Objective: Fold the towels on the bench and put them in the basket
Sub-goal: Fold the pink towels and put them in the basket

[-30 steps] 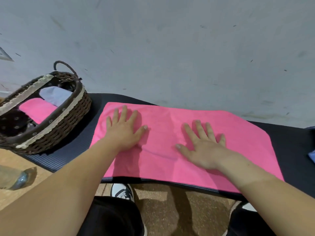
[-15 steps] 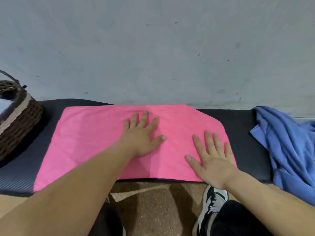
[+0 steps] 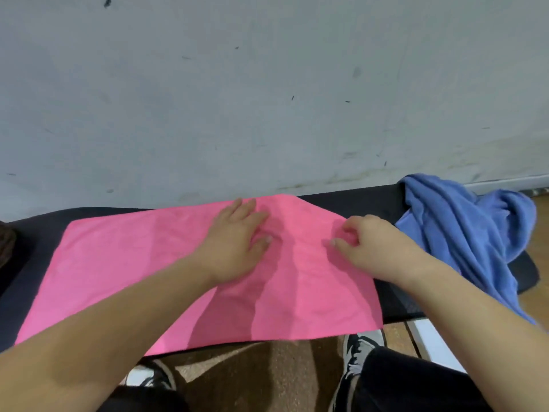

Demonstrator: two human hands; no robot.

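A pink towel (image 3: 124, 263) lies spread flat on the black bench (image 3: 350, 200). My left hand (image 3: 234, 245) rests on the towel right of its middle, fingers loosely spread and pressing down. My right hand (image 3: 377, 248) sits at the towel's right end with its fingers curled, pinching a bit of pink cloth between thumb and fingertips. A crumpled blue towel (image 3: 469, 233) lies heaped on the bench's right end, partly hanging over the front edge. Only a dark sliver of the wicker basket (image 3: 4, 242) shows at the far left edge.
A grey wall (image 3: 267, 99) rises directly behind the bench. Below the bench's front edge are a brown floor (image 3: 267, 376), my black-and-white shoes (image 3: 359, 349) and dark trouser legs.
The view has swung right, so the basket is nearly out of sight. Both hands slid rightward over the pink towel. My right hand went from lying flat to curling its fingers on the cloth.
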